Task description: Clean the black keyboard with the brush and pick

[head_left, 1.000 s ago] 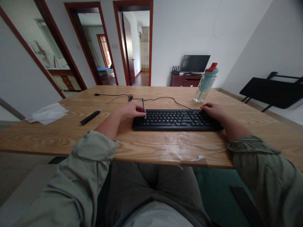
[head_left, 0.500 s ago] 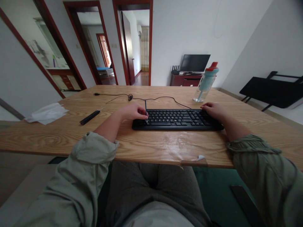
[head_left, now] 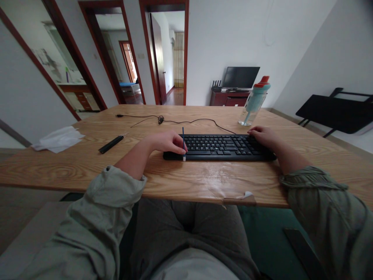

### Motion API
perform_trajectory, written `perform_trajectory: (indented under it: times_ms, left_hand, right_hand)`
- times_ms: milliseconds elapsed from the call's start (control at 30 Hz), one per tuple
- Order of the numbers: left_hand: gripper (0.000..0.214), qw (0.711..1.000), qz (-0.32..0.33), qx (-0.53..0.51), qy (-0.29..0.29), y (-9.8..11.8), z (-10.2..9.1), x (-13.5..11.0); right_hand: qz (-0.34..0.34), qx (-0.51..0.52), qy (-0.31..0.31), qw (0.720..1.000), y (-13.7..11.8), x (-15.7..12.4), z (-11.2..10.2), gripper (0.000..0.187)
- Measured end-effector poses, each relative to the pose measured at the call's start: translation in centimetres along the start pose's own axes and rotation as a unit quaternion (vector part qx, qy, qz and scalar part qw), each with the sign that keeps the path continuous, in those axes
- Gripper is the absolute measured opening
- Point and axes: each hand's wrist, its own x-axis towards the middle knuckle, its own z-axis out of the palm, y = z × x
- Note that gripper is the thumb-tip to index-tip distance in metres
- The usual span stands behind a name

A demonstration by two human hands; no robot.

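A black keyboard (head_left: 221, 147) lies on the wooden table (head_left: 87, 163) in front of me. My left hand (head_left: 169, 142) pinches a thin blue stick with a white tip (head_left: 183, 144), held upright, its tip at the keyboard's near left edge. My right hand (head_left: 264, 136) rests on the keyboard's right end, fingers curled over the far edge and keys. The keyboard's black cable (head_left: 175, 121) runs off to the back left.
A black pen-like tool (head_left: 111, 144) and white tissues (head_left: 58, 139) lie at the left. A clear bottle with teal and red lid (head_left: 254, 102) stands behind the keyboard's right end. Torn tape marks the table's near edge (head_left: 237, 199). A black chair (head_left: 335, 112) is at the right.
My left hand has slid the blue stick right and toward me, from the keyboard's upper left keys to its near left edge. My right hand has stayed put.
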Motion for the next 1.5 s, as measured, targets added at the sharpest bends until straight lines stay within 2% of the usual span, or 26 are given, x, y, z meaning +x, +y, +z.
perform_trajectory:
  times_ms: [167, 400, 733, 1200, 1500]
  left_hand:
    - [0.035, 0.999, -0.008, 0.036, 0.022, -0.2, 0.2, 0.7]
    - [0.034, 0.988, 0.0, 0.099, 0.117, -1.1, 0.0, 1.3]
    - [0.03, 0.971, -0.018, 0.138, 0.196, -1.8, -0.1, 1.7]
    - [0.029, 0.956, -0.026, 0.152, 0.249, -3.3, -0.1, 2.9]
    - [0.031, 0.947, -0.033, 0.169, 0.271, -3.2, 0.0, 4.0]
  right_hand:
    - [0.001, 0.002, 0.004, 1.0, -0.1, 0.0, 0.1, 0.023]
    - [-0.005, -0.004, -0.001, 1.0, 0.0, 0.1, 0.0, 0.025]
    - [-0.008, 0.0, 0.004, 1.0, -0.2, -0.2, 0.0, 0.023]
    - [-0.007, 0.008, 0.004, 1.0, -0.3, -0.1, 0.0, 0.022]
    - [-0.005, 0.001, 0.004, 1.0, 0.2, 0.3, 0.2, 0.024]
